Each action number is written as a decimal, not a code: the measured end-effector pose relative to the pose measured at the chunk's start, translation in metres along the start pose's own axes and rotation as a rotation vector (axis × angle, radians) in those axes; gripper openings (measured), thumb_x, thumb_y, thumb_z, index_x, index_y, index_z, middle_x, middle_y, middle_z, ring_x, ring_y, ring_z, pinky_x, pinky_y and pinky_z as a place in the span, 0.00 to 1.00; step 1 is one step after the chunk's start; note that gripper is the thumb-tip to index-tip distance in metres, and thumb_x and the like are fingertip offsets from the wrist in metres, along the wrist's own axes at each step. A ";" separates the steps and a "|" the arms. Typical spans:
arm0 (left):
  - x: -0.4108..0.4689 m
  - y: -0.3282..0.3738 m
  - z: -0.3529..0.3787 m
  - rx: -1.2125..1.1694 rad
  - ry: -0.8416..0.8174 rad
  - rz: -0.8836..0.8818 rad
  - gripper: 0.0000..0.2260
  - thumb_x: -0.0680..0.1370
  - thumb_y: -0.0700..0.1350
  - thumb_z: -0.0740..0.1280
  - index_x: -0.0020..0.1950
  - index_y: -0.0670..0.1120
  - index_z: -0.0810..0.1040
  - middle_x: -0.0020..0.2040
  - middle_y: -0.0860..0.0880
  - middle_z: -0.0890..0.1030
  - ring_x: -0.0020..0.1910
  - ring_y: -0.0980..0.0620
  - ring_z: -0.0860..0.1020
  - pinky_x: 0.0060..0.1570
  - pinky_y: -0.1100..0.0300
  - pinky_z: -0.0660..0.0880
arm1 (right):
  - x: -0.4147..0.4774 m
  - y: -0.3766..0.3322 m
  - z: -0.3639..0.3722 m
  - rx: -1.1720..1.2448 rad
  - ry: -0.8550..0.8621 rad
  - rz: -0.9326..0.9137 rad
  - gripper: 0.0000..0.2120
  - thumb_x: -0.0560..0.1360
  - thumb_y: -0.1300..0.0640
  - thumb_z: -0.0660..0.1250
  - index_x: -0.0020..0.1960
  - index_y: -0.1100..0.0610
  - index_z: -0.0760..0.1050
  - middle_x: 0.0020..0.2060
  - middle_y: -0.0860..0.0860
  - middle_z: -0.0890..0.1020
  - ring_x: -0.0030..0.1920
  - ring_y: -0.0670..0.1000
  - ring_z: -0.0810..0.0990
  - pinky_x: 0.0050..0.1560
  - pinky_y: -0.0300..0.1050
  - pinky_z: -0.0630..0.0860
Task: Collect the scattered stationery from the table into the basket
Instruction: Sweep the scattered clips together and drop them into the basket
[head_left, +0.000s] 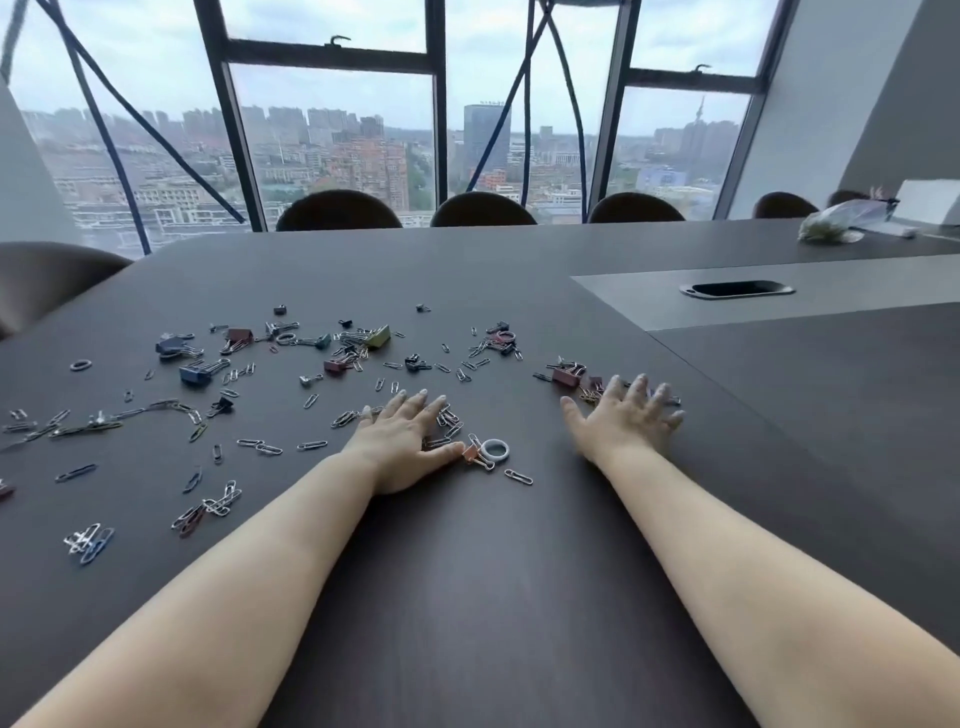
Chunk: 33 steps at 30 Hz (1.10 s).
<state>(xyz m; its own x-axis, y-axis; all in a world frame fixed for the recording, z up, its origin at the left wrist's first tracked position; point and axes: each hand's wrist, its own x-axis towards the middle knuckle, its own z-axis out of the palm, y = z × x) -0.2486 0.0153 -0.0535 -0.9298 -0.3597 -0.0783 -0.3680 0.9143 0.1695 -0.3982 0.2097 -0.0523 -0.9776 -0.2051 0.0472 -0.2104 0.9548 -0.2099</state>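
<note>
Several paper clips (311, 445) and coloured binder clips (196, 373) lie scattered over the left and middle of the dark table (493, 545). My left hand (405, 441) lies flat, fingers straight, on a cluster of paper clips. An orange binder clip (471, 453) and a white ring (494, 448) lie just right of its thumb. My right hand (626, 421) rests palm down with fingers spread, its fingertips touching a few clips beside a dark red binder clip (566, 376). No basket is in view.
A cable slot (736, 289) sits in a lighter inset panel at the right. A plastic bag (836, 223) and a white box (930, 202) lie at the far right. Chair backs (483, 209) line the table's far edge below the windows.
</note>
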 end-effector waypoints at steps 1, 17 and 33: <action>0.007 0.002 0.000 0.005 0.001 -0.005 0.34 0.75 0.67 0.52 0.76 0.56 0.45 0.77 0.53 0.45 0.76 0.52 0.41 0.72 0.44 0.41 | 0.009 0.005 0.001 0.000 -0.026 0.044 0.42 0.73 0.30 0.49 0.76 0.56 0.46 0.76 0.58 0.46 0.75 0.64 0.41 0.70 0.66 0.43; 0.035 -0.005 0.004 -0.046 0.099 -0.223 0.35 0.74 0.69 0.52 0.76 0.54 0.50 0.77 0.51 0.49 0.76 0.50 0.44 0.70 0.38 0.44 | 0.091 -0.034 0.014 0.051 -0.196 -0.462 0.29 0.76 0.35 0.54 0.74 0.43 0.57 0.76 0.48 0.55 0.76 0.53 0.49 0.74 0.50 0.49; -0.037 -0.029 -0.007 -0.107 0.318 -0.057 0.13 0.78 0.51 0.62 0.61 0.50 0.76 0.60 0.49 0.74 0.61 0.49 0.73 0.60 0.56 0.68 | -0.065 -0.045 0.003 0.249 -0.298 -0.817 0.35 0.70 0.37 0.66 0.73 0.45 0.60 0.75 0.47 0.58 0.75 0.48 0.53 0.73 0.44 0.52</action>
<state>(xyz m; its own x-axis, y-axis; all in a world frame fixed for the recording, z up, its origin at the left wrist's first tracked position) -0.2033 0.0004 -0.0483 -0.8581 -0.4652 0.2172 -0.4028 0.8723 0.2771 -0.3249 0.1797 -0.0489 -0.4764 -0.8788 0.0267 -0.7996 0.4204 -0.4289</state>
